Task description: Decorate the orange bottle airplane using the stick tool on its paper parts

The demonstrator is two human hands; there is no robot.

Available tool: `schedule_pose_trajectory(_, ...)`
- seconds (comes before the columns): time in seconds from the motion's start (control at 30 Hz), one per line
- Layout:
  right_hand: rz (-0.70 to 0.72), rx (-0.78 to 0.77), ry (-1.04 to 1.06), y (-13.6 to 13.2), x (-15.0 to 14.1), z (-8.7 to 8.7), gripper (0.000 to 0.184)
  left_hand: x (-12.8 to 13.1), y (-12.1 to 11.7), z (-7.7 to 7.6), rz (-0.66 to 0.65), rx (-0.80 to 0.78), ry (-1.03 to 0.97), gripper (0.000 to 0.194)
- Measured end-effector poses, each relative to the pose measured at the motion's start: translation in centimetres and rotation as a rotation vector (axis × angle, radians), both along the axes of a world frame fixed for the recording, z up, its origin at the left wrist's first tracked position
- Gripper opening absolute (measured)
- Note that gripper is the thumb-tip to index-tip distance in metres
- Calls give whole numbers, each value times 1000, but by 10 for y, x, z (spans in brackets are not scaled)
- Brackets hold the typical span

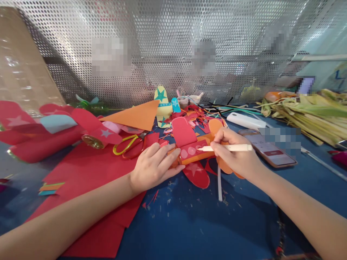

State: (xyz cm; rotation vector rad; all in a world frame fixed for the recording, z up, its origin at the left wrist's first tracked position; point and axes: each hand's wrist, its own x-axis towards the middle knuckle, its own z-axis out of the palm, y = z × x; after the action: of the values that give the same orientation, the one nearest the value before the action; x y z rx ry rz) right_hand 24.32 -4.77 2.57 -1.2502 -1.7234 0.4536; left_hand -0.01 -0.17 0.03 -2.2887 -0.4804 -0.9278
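Between my hands lies a paper toy plane [191,159] with an orange body, red wings and orange tail pieces. My left hand [154,166] grips its left end, fingers across the top and thumb along the near side. In a pinch, my right hand [235,151] holds a white marker pen [240,147]. The pen's tip touches a red strip [192,150] on the body, which bears a row of pale pink circles. One red wing [184,131] points away from me; the nearer red wing [196,175] carries a star.
Red paper sheets [81,187] lie under my left forearm, with yellow-and-red-handled scissors [130,146] beside them. A larger red paper plane [51,133] rests at left. Paper scraps [195,115] spread behind the toy. A phone [268,148], a white glue gun [245,121] and dry husks [306,112] are at right.
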Motion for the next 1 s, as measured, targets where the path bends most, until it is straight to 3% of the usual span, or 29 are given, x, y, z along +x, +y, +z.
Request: schedule_pose_trajectory(1.0,-5,-5,0,-1,-2,3,20,0,0,0,0,-7,-9,35)
